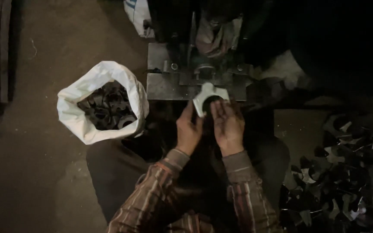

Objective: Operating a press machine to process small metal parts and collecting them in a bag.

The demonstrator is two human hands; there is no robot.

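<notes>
- Left hand (189,129): raised in front of the seated person, back of the hand toward the camera, fingers pressed together and curled up against the left edge of the metal blank (208,96), which they pinch.
- Right hand (228,125): palm turned upward and toward the camera, fingers close together and reaching up to the right lower edge of the same blank; whether the fingertips clamp the piece or merely support it cannot be told in the dim light.
- Metal blank: a pale, flat, stamped piece with flared corners and a rounded cut-out at its lower edge (the cut-out appears dark). It is held between both hands, just in front of the steel base plate (165,86) of the press.
- Press (206,69): a dark machine directly ahead of the hands, with bolted fittings on its plate; its upper part is lost in shadow.
- White sack (87,125): stands open on the floor to the person's left, near the left hand but apart from it, its rim rolled down; it holds dark curved metal pieces (109,105).
- Heap of metal pieces (337,185): lies on the ground to the person's right, well apart from the hands, a loose pile of dark and shiny offcut-like shapes.
- Sleeves (242,190): both forearms wear a striped long-sleeved garment with ribbed cuffs.
</notes>
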